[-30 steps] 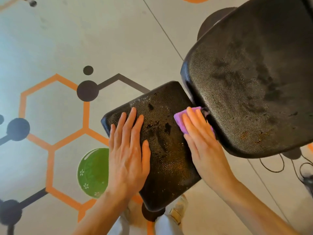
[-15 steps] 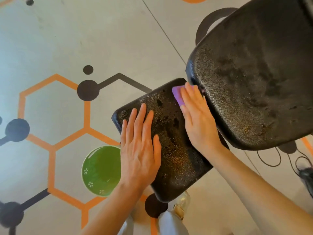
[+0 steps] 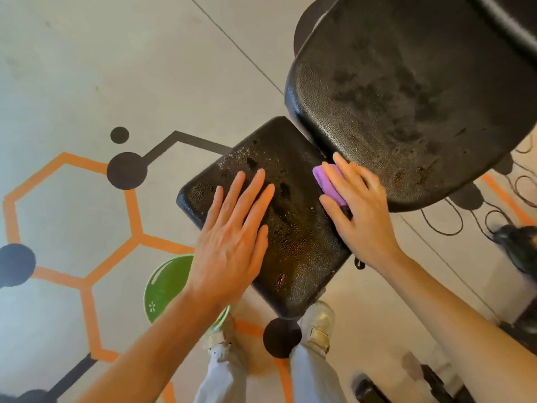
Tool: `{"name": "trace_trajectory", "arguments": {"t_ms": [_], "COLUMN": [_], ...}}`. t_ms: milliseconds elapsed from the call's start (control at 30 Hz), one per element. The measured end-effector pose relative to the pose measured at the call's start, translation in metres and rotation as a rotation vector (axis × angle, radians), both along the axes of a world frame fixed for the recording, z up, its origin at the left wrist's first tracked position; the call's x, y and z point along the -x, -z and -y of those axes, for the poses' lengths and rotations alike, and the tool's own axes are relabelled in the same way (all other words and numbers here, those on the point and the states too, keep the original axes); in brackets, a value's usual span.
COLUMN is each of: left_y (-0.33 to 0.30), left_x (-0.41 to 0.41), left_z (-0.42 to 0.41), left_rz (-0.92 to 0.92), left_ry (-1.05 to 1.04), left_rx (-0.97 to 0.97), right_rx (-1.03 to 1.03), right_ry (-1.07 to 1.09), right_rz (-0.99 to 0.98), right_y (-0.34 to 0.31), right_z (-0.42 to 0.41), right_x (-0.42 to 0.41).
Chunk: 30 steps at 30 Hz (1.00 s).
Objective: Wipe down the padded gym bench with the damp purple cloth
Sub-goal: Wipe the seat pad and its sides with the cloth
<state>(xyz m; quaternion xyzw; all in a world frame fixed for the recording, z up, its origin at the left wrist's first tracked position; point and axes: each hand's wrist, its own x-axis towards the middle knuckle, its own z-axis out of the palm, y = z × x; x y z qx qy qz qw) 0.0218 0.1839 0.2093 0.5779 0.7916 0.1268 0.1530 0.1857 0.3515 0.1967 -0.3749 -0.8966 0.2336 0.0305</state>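
Note:
The gym bench has two black padded parts with wet streaks: a small seat pad [image 3: 293,228] below me and a large back pad [image 3: 406,91] at the upper right. My left hand [image 3: 235,239] lies flat, fingers spread, on the left half of the seat pad. My right hand [image 3: 360,210] presses the purple cloth [image 3: 329,181] onto the seat pad's right edge, at the gap under the back pad. Most of the cloth is hidden beneath my fingers.
A green bowl [image 3: 165,286] stands on the floor to the left of my feet, partly under my left forearm. The floor [image 3: 87,82] carries orange hexagon lines and black dots. Dark cables [image 3: 470,216] and black equipment lie at the right.
My right hand slid the cloth up along the seat pad's right edge toward its far corner, then back down to the middle of that edge. My left hand stayed flat on the pad.

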Motion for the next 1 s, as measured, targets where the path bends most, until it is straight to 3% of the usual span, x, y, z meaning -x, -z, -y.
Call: {"name": "trace_trajectory", "arguments": {"t_ms": [100,233,333,400,500,567,667,733,867,933,1000], "left_y": [0.005,0.006,0.004,0.003,0.006,0.007,0.007,0.006,0.008,0.01,0.01], "left_x": [0.005,0.003,0.004,0.006,0.007,0.006,0.006,0.006,0.006,0.005,0.005], "left_z": [-0.003,-0.003,-0.002,-0.002,-0.002,-0.002,-0.001,-0.001,0.0,-0.001,-0.001], "left_rz": [-0.072,-0.082,-0.053,-0.052,-0.073,-0.075,-0.071,-0.065,-0.082,-0.087,-0.085], "left_ry": [0.091,0.087,0.101,0.112,0.116,0.115,0.115,0.121,0.109,0.107,0.104], "left_rx": [0.017,0.007,0.0,0.003,0.018,0.023,0.023,0.017,0.015,0.003,-0.017], "right_rx": [0.052,0.074,0.048,0.007,-0.021,-0.047,0.016,0.024,0.028,-0.042,-0.015], "right_ry": [0.072,0.366,0.31,0.293,0.557,0.669,0.462,0.358,0.655,0.768,0.664], "right_rz": [0.009,0.026,0.138,0.15,0.15,0.112,0.097,0.091,0.092,0.032,-0.026], "right_y": [0.008,-0.007,-0.021,-0.01,0.002,0.002,-0.025,-0.024,0.003,0.006,-0.008], "right_z": [0.01,0.09,0.158,0.129,0.063,0.087,0.189,0.183,0.072,0.095,0.17], "right_x": [0.002,0.016,0.015,0.013,0.031,0.041,0.037,0.021,0.025,0.038,0.048]}}
